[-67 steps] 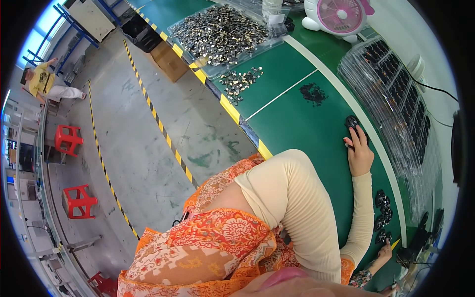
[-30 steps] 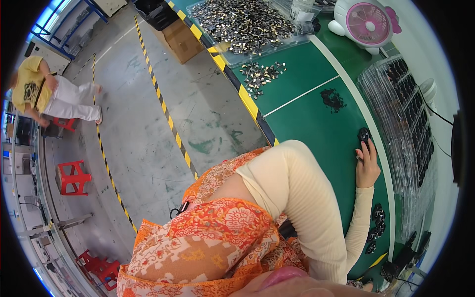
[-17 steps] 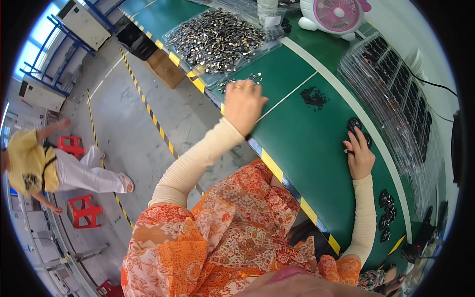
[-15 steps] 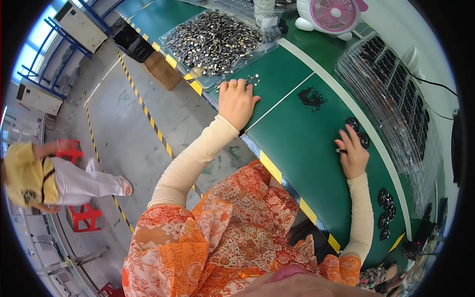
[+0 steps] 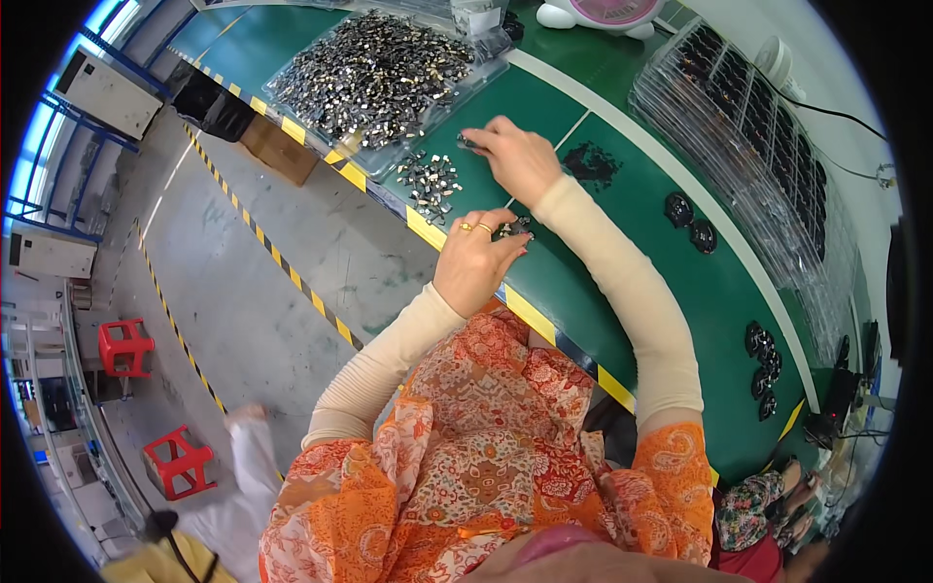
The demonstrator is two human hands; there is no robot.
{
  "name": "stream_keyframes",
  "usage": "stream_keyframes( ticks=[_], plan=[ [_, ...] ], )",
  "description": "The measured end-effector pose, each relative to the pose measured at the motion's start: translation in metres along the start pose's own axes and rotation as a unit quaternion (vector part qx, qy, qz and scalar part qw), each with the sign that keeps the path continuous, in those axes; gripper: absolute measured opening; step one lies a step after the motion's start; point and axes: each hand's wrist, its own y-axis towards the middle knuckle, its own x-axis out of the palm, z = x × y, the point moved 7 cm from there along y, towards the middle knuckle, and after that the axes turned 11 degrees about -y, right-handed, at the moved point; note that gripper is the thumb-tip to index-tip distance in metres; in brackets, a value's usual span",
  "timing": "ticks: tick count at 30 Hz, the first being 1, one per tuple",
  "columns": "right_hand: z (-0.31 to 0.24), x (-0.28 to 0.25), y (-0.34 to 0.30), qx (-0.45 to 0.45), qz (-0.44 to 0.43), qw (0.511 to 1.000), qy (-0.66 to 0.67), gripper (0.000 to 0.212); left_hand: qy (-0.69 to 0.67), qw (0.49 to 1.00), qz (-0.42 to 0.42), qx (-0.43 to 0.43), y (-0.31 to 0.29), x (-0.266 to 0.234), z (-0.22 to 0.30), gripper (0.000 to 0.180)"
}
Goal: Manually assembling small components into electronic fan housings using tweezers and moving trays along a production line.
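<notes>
My left hand [image 5: 476, 258] is at the table's front edge, fingers curled round a small cluster of dark and metallic parts [image 5: 518, 229]. Farther up, my right hand [image 5: 522, 161] reaches over the green tabletop, its thumb and fingers pinched on a small dark piece [image 5: 466, 143], too small to make out. Between my hands and the tray, a loose patch of small black, white and gold parts [image 5: 429, 187] lies spread on the table. The shallow clear tray [image 5: 493, 73] beyond it is heaped with many such parts.
A patch of tiny black pieces [image 5: 592, 165] lies right of my right hand. Farther right are glossy black rounded parts [image 5: 702, 236] and a row of more [image 5: 763, 364]. Stacked clear trays [image 5: 748, 146] line the back, near a pink-white fan [image 5: 603, 12]. Red stools [image 5: 180, 461] stand on the floor.
My right hand has moved left from the glossy black parts to beside my left hand. My left hand has come nearer and lies round some parts. The person at left has moved nearer.
</notes>
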Motion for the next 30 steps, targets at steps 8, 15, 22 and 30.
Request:
stream_keyframes(
  ticks=[8, 15, 22, 30],
  plan=[
    [0.016, -0.014, -0.040, 0.047, -0.128, 0.991, 0.019, 0.016, -0.013, 1.000, -0.013, 0.011, -0.010, -0.002, 0.004, 0.019],
    [0.046, -0.086, -0.140, 0.166, -0.137, 0.971, 0.105, 0.021, -0.114, 0.993, -0.004, 0.014, 0.001, 0.012, 0.021, 0.018],
    [0.009, -0.109, -0.167, 0.033, -0.022, 0.996, 0.084, 0.027, -0.038, 0.999, -0.028, -0.023, 0.013, 0.007, 0.021, 0.026],
    [-0.009, -0.093, -0.172, -0.062, -0.012, 0.998, 0.009, 0.017, 0.007, 0.996, -0.082, -0.013, -0.007, 0.013, 0.027, 0.022]
  ],
)
